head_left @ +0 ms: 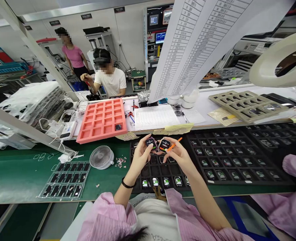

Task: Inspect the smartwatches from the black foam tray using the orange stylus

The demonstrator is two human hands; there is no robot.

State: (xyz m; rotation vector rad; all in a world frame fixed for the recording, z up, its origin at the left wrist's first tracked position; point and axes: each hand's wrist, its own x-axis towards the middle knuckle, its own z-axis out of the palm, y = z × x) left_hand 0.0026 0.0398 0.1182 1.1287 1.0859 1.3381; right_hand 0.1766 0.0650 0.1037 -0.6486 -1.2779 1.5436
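Watch (pixel 151 143) in your left hand (pixel 140 154), another watch (pixel 164 144) plus orange stick (pixel 177 142) in your right hand (pixel 180 155): likely light, stiff, scratchable; grip edges.

Left smartwatch (pixel 151 143) and right smartwatch (pixel 165 144) look glossy, glass-like in front. Watch tray (pixel 173 170): matt, foam-like. Table (pixel 107 187): smooth, faint sheen. Salmon tray (pixel 103 121): matt moulded plastic. Component tray (pixel 69 173): clear, shiny plastic. Hanging list (pixel 173 53): smooth paper. Sleeve (pixel 107 214): cloth.

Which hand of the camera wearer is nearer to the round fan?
Left. The left hand is to the right of the fan; the right hand is farther right.
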